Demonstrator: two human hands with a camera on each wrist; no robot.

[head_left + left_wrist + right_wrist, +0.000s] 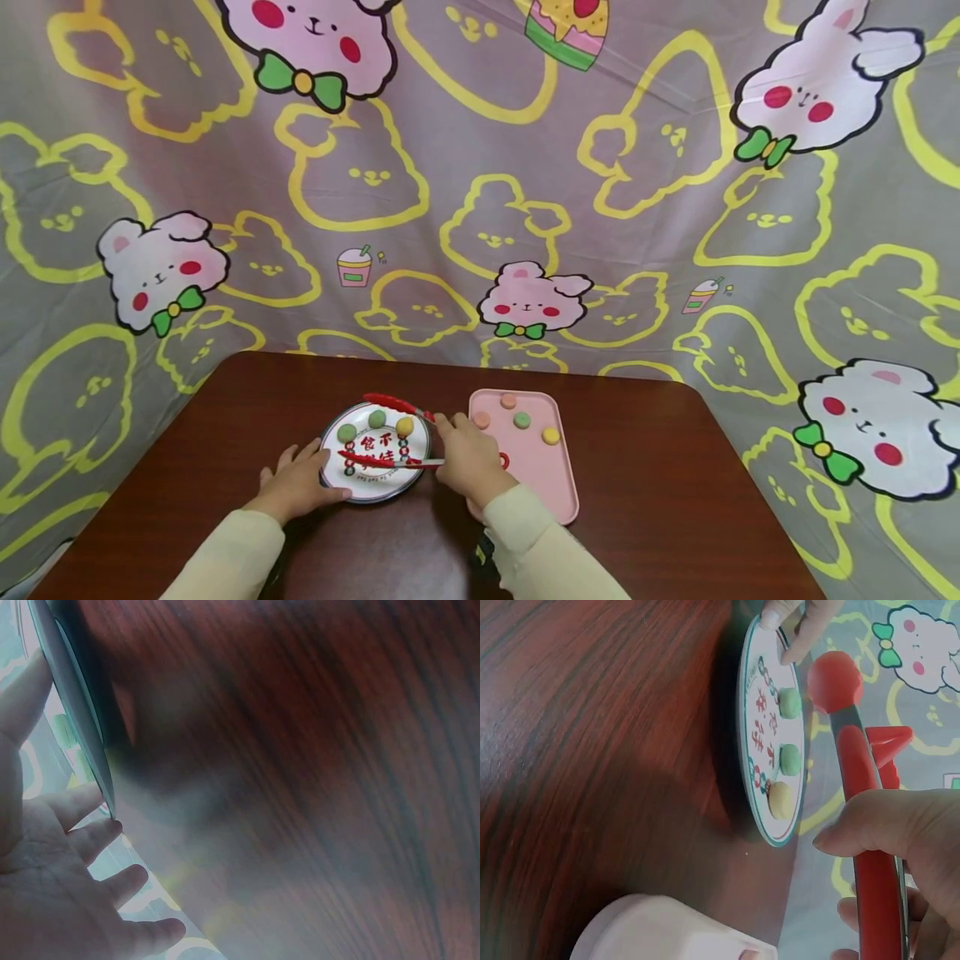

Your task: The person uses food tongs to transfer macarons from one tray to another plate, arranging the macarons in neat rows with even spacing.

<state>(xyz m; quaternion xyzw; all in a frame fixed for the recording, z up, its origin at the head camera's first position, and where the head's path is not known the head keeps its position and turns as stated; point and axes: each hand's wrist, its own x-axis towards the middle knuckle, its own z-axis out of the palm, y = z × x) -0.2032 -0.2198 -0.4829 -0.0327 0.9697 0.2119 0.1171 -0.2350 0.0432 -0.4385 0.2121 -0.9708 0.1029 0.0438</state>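
My left hand (296, 483) holds the near-left rim of a round white plate (378, 493), thumb and forefinger at the edge, other fingers spread. Red characters mark the plate's middle. Towards its far side sit two green balls (347, 432) and a yellow ball (405, 426). Gripped in my right hand (472, 458) is a pair of red-and-metal tongs (877, 900). Their two red arms stand wide apart over the plate, with nothing between them in the head view. My right hand hides part of their handle.
A pink tray (551, 487) lies right of the plate, partly behind my right hand. Several small coloured pieces (521, 420) sit towards its far end. The brown table (660, 500) ends at a patterned cloth (450, 200) hanging behind it.
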